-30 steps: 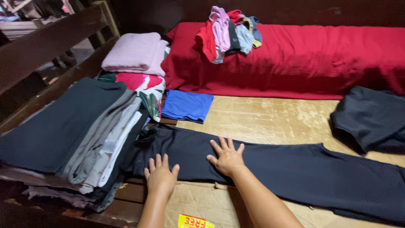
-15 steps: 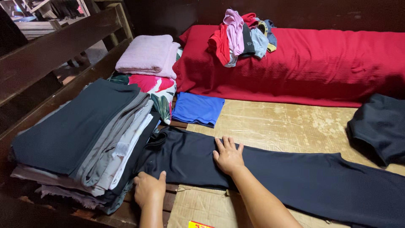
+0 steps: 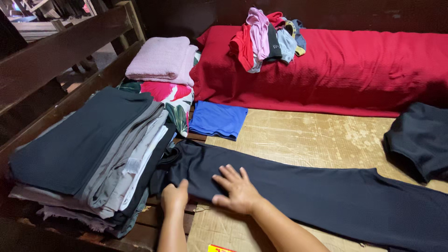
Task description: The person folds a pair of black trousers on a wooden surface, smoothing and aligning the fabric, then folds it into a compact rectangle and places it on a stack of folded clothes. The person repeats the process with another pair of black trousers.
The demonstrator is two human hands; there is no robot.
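Black trousers [image 3: 303, 186] are lying near; a blue shirt [image 3: 218, 119] and red blanket [image 3: 345, 70] are sitting farther; a pink towel [image 3: 161, 59] is topping a red floral cloth [image 3: 170, 100] far left.

We see the trousers [image 3: 303, 186] stretched across the bed platform [image 3: 308, 135], a folded stack [image 3: 88, 149] at nine o'clock, a clothes heap [image 3: 268, 37] at twelve o'clock on the blanket [image 3: 354, 70].

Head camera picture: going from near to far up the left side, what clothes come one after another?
Leaning stack of folded dark and grey clothes → folded red flowered cloth → folded fluffy pink towel.
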